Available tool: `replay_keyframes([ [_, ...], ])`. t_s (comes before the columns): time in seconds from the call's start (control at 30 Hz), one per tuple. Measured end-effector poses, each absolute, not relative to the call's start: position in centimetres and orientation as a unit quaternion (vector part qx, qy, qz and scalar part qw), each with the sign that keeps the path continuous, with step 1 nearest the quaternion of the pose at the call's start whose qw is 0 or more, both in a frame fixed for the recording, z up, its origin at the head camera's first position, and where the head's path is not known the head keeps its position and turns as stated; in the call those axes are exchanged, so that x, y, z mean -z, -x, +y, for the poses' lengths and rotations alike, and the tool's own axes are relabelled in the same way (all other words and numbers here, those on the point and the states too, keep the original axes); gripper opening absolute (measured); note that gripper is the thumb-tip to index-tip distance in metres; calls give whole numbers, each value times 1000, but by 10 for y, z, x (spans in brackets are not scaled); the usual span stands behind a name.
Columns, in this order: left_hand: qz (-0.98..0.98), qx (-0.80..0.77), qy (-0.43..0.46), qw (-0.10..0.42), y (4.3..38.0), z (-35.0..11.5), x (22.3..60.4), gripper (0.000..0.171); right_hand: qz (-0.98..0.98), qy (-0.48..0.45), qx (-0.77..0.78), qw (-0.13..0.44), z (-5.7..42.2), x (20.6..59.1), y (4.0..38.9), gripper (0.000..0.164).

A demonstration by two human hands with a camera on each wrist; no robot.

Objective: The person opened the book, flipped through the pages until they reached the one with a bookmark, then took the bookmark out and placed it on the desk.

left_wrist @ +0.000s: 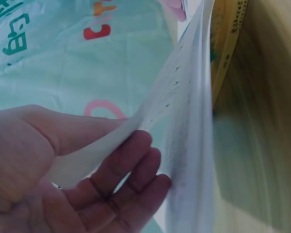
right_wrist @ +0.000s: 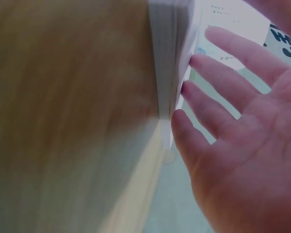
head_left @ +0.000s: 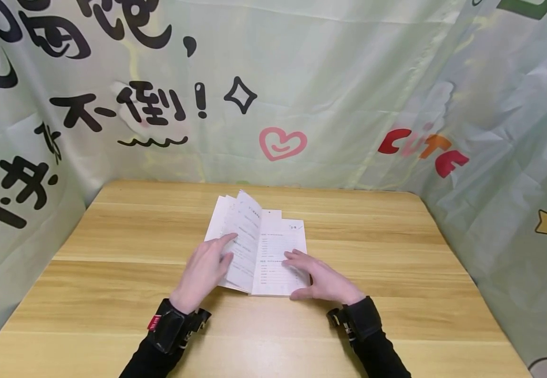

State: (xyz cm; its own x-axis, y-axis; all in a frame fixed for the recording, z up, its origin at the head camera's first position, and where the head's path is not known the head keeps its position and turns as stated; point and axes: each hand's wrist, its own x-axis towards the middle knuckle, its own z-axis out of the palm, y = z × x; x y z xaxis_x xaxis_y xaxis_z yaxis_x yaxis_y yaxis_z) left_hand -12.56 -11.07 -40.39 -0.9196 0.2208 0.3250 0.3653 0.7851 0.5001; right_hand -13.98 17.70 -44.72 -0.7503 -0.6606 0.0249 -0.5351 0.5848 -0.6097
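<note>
An open paperback book [head_left: 278, 273] with printed pages lies on the wooden table. My left hand [head_left: 202, 265] is over its left side. In the left wrist view a curved, lifted page [left_wrist: 160, 92] runs between the left thumb and fingers, which pinch it. Behind those fingers stands the thicker stack of the book's pages. On the right side, my right hand [head_left: 322, 275] rests at the outer edge of the right page. Its fingers [right_wrist: 223, 73] are spread and nearly straight, their tips touching the page by the edge in the right wrist view.
The pale wooden table [head_left: 372, 236] extends around the book on all sides. A light green curtain [head_left: 339, 94] with lettering and drawings hangs behind and at both sides. Black sleeves and wrist-worn cameras [head_left: 174, 325] cover both forearms.
</note>
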Motion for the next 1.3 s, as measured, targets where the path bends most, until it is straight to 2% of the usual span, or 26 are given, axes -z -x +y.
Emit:
replay_keyframes([
  [0.2,-951,259,129,111,123,-116,404,38,885,331,303,124,177,447,139,76],
  [0.5,-969,219,99,54,122,-118,408,41,883,338,300,126,175,446,138,72],
  [0.73,-980,170,90,52,125,-117,417,32,885,333,296,133,176,446,138,72],
  [0.93,-982,156,91,61,127,-117,424,48,883,336,299,131,177,446,138,71],
  [1.07,-976,155,143,60,129,-114,427,56,881,341,302,123,178,446,138,66],
  [1.17,-958,171,225,39,129,-110,428,64,881,341,306,120,178,444,138,61],
  [1.3,-936,168,310,5,126,-101,429,61,878,348,311,113,179,441,137,53],
])
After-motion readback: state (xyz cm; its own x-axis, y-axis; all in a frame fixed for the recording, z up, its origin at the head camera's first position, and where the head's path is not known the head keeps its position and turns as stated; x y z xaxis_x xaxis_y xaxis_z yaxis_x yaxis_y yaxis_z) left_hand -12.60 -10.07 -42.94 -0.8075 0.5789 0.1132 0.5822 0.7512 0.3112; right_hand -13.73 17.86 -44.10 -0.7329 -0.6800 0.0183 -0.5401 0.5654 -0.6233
